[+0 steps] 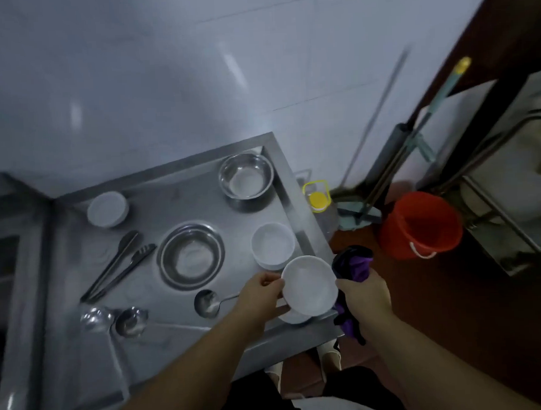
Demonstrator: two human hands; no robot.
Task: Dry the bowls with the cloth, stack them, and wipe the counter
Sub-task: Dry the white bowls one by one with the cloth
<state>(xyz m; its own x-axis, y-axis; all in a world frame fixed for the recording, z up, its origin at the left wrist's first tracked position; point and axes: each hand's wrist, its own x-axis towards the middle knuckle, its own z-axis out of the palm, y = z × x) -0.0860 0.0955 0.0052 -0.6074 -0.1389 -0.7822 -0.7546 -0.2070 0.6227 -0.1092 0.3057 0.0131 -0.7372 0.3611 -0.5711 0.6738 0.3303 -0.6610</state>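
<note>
Steel tabletop (83,352) carries, largest first: wide steel basin (191,256) at centre, deeper steel bowl (246,178) at far right corner, white bowl stack (272,245) near the right edge, an upturned white bowl (107,209) far left, tongs (117,267), three ladles along the near side.

Step in hand, by my reading: drying one white bowl (310,285), held tilted above the near right corner, over another white piece partly hidden beneath.

Left hand (260,293): fingers curled on the bowl's left rim, thumb on top. Right hand (364,296): fingers closed round the purple cloth (354,264), bunched, at the bowl's right rim; cloth touches or nearly touches the outside wall, cannot tell which.

To do it well: spread the cloth flat into the bowl, turn the bowl with the left hand, cover rim and base. Wet glaze may slip; keep it over the tabletop, not the floor.
</note>
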